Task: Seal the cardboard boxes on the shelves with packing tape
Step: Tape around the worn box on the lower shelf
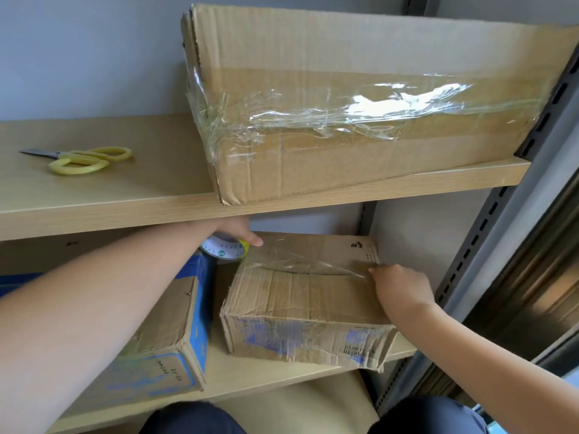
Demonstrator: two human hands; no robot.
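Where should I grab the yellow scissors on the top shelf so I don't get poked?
Grab the scissors by the yellow loops, coming in from the right. They lie flat on the upper shelf with the shut blades pointing left, so the loops are probably the safest part.

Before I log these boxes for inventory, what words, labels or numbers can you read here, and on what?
Nothing reads with certainty.
Tape roll: small print on its core label, too small.
Small box: handwritten black marks on top by the far right corner, and blue and black print on the front, worn under tape, illegible.
Blue-printed box: handwriting on the front, too blurred.
Large box: no text visible.
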